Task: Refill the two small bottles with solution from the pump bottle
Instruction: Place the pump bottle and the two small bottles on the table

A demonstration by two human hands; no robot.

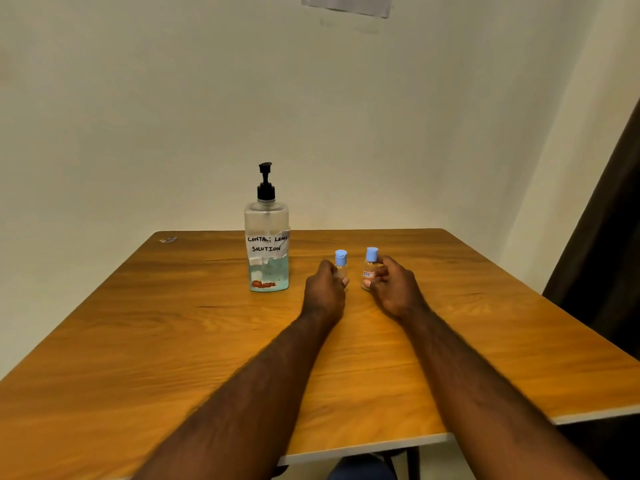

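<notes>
A clear pump bottle [267, 237] with a black pump and a handwritten "contact lens solution" label stands upright near the table's far middle, with blue-green liquid in its lower part. To its right stand two small clear bottles with blue caps on. My left hand [325, 289] grips the left small bottle [341, 259], whose body is mostly hidden behind the fingers. My right hand [391, 287] grips the right small bottle [370, 268], which carries a red-and-white label. Both small bottles are upright, at or just above the table.
The wooden table [173, 323] ends against a pale wall at the back. A small scrap [168, 240] lies at its far left corner. A dark curtain [609, 237] hangs at the right. A sheet of paper [348, 4] is stuck high on the wall.
</notes>
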